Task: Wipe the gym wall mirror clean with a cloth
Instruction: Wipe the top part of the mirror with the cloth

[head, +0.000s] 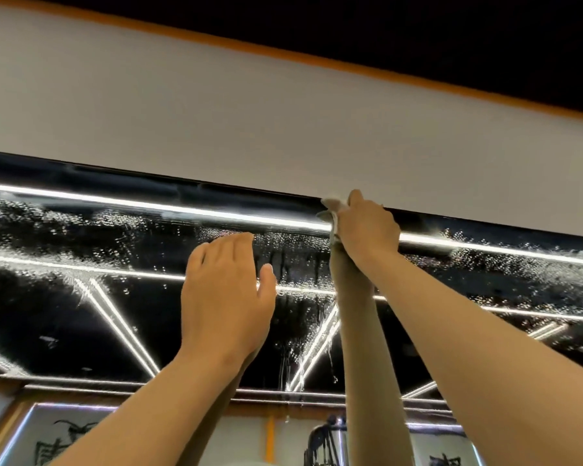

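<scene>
Because the work is at the very top edge of the mirror (81, 314), both arms reach upward and the view tilts steeply up.

- Left hand (226, 294): fingers straight and together, thumb out, holding nothing. The palm faces the glass, at it or just off it; contact cannot be told. Likely a brace for balance while the other arm stretches.
- Cloth (332, 213): small, white, bunched. It is pressed to the glass right where the mirror meets the wall, and is mostly hidden under the fingers.
- Right hand (367, 230): fingers curled over the cloth, clamping it to the glass. It is placed high, judged so that wiping starts at the top and runoff is caught lower down.
- Surface: dark and wet, speckled with droplets (115, 227) in bands on both sides of the hands, with thin runs trailing down between the arms. Much wiping appears left. Reflected light strips (115, 200) cross it.
- Room: pale wall (216, 122) above the mirror, then an orange stripe (283, 50), then a black ceiling (418, 28). A metal machine (327, 442) shows dimly in the reflection at the bottom.
</scene>
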Demonstrator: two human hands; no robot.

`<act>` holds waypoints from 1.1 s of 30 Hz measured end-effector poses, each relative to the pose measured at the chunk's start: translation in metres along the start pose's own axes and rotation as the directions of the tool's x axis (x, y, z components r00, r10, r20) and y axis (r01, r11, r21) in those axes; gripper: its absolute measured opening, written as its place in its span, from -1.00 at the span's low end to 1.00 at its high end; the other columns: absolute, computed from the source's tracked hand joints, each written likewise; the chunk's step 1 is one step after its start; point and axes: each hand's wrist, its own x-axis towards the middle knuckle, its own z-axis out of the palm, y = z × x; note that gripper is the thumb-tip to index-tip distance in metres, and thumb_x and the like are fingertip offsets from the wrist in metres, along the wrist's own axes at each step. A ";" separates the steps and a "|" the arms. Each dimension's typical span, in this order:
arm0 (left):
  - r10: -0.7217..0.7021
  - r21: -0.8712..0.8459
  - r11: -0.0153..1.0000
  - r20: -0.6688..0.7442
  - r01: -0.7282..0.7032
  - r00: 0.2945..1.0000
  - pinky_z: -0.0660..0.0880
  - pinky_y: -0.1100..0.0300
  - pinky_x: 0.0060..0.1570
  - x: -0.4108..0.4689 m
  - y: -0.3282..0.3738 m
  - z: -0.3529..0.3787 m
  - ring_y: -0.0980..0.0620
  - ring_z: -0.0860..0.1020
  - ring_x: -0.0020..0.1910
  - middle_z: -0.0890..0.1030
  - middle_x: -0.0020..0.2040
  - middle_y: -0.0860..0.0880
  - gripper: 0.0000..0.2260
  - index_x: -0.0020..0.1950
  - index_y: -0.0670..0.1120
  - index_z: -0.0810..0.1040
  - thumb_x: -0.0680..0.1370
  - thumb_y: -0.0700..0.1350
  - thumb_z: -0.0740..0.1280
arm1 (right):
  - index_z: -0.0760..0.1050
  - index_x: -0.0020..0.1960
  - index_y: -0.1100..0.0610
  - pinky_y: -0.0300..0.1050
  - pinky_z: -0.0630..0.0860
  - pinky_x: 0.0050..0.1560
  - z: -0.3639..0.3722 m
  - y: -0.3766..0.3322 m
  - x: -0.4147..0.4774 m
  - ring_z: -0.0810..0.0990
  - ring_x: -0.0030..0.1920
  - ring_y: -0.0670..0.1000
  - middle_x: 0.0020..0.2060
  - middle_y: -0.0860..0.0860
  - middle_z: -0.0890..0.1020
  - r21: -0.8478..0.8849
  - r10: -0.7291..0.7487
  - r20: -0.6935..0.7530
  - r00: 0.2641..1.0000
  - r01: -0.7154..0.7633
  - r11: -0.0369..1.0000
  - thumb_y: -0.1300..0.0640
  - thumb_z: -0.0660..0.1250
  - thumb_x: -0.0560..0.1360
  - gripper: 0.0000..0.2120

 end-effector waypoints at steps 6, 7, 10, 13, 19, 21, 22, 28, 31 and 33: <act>-0.008 0.009 1.000 0.027 0.008 1.000 0.33 -0.08 0.37 0.000 -0.002 0.000 -0.12 0.53 0.24 0.61 0.19 -0.12 -0.56 0.31 -0.18 0.52 0.55 0.03 0.13 | 0.37 0.18 0.11 -0.03 0.45 -0.23 0.002 0.011 0.003 0.52 -0.16 0.10 -0.17 0.02 0.50 -0.027 -0.089 0.012 0.996 0.089 0.996 -0.02 0.09 0.69 -0.78; -0.003 0.009 1.000 0.027 0.002 1.000 0.33 -0.09 0.36 0.000 -0.001 0.000 -0.12 0.53 0.23 0.61 0.19 -0.12 -0.56 0.30 -0.18 0.52 0.55 0.02 0.14 | 0.36 0.18 0.11 -0.02 0.48 -0.22 0.001 0.016 0.004 0.53 -0.16 0.10 -0.18 0.02 0.49 -0.047 -0.099 0.013 0.995 0.099 0.994 0.00 0.11 0.68 -0.79; 0.010 0.018 1.000 0.036 -0.011 0.999 0.35 -0.07 0.34 -0.001 -0.001 -0.003 -0.12 0.54 0.21 0.62 0.16 -0.12 -0.57 0.28 -0.18 0.53 0.54 0.02 0.15 | 0.37 0.16 0.14 0.04 0.57 -0.18 -0.001 0.033 0.007 0.59 -0.14 0.16 -0.16 0.06 0.55 -0.039 -0.066 -0.009 0.998 0.066 0.997 0.02 0.12 0.68 -0.80; 0.010 0.034 0.999 0.031 -0.012 0.999 0.36 -0.07 0.33 -0.001 0.000 -0.003 -0.13 0.54 0.21 0.61 0.17 -0.13 -0.57 0.29 -0.19 0.52 0.54 0.01 0.16 | 0.37 0.16 0.15 0.05 0.57 -0.16 -0.004 0.049 0.009 0.59 -0.13 0.17 -0.14 0.09 0.57 -0.027 -0.043 -0.021 0.999 0.042 0.999 0.00 0.10 0.69 -0.78; 0.050 0.064 0.997 0.039 -0.052 0.998 0.38 -0.08 0.28 -0.001 0.002 -0.005 -0.12 0.55 0.18 0.61 0.15 -0.13 -0.55 0.28 -0.19 0.52 0.54 0.02 0.09 | 0.36 0.16 0.16 0.01 0.50 -0.22 -0.006 0.084 0.016 0.57 -0.16 0.17 -0.17 0.08 0.53 -0.084 -0.070 -0.029 0.997 0.067 0.994 0.01 0.10 0.69 -0.78; 0.074 0.083 0.993 0.057 -0.079 0.996 0.33 -0.03 0.32 -0.004 0.005 -0.008 -0.09 0.52 0.24 0.60 0.20 -0.11 -0.52 0.31 -0.16 0.51 0.54 0.05 0.05 | 0.35 0.15 0.15 0.03 0.53 -0.19 -0.008 0.101 0.019 0.59 -0.14 0.18 -0.15 0.10 0.56 -0.067 -0.073 -0.029 0.997 0.071 0.995 0.02 0.11 0.69 -0.79; 0.075 0.076 0.994 0.055 -0.079 0.996 0.29 0.01 0.34 -0.007 0.010 -0.009 -0.07 0.50 0.27 0.58 0.23 -0.10 -0.52 0.33 -0.15 0.50 0.55 0.06 0.04 | 0.35 0.14 0.16 0.03 0.51 -0.19 -0.010 0.112 0.020 0.59 -0.13 0.19 -0.15 0.11 0.56 -0.059 -0.067 -0.026 0.997 0.065 0.996 0.02 0.11 0.69 -0.79; 0.135 -0.043 0.990 0.060 -0.132 0.989 0.12 0.33 0.26 -0.026 0.089 0.012 0.11 0.35 0.26 0.57 0.24 -0.01 -0.51 0.35 -0.05 0.49 0.54 0.12 0.04 | 0.35 0.16 0.16 0.00 0.44 -0.24 -0.023 0.177 0.024 0.55 -0.15 0.18 -0.15 0.11 0.53 -0.069 -0.066 -0.026 0.997 0.064 0.996 0.02 0.12 0.68 -0.80; 0.174 -0.073 0.983 0.102 -0.167 0.979 0.07 0.38 0.26 -0.031 0.134 0.035 0.13 0.35 0.25 0.57 0.24 0.01 -0.53 0.35 -0.05 0.49 0.55 0.11 0.06 | 0.35 0.18 0.16 -0.01 0.40 -0.24 -0.030 0.208 0.026 0.46 -0.20 0.14 -0.15 0.09 0.50 -0.070 -0.058 -0.011 0.998 0.057 0.996 0.05 0.12 0.68 -0.81; 0.197 -0.083 0.979 0.116 -0.188 0.974 0.10 0.36 0.25 -0.034 0.161 0.048 0.13 0.34 0.24 0.58 0.23 0.00 -0.54 0.34 -0.07 0.49 0.55 0.09 0.08 | 0.35 0.17 0.17 -0.01 0.40 -0.23 -0.037 0.233 0.027 0.45 -0.20 0.13 -0.16 0.10 0.49 -0.062 -0.042 -0.014 0.999 0.041 0.997 0.05 0.11 0.69 -0.81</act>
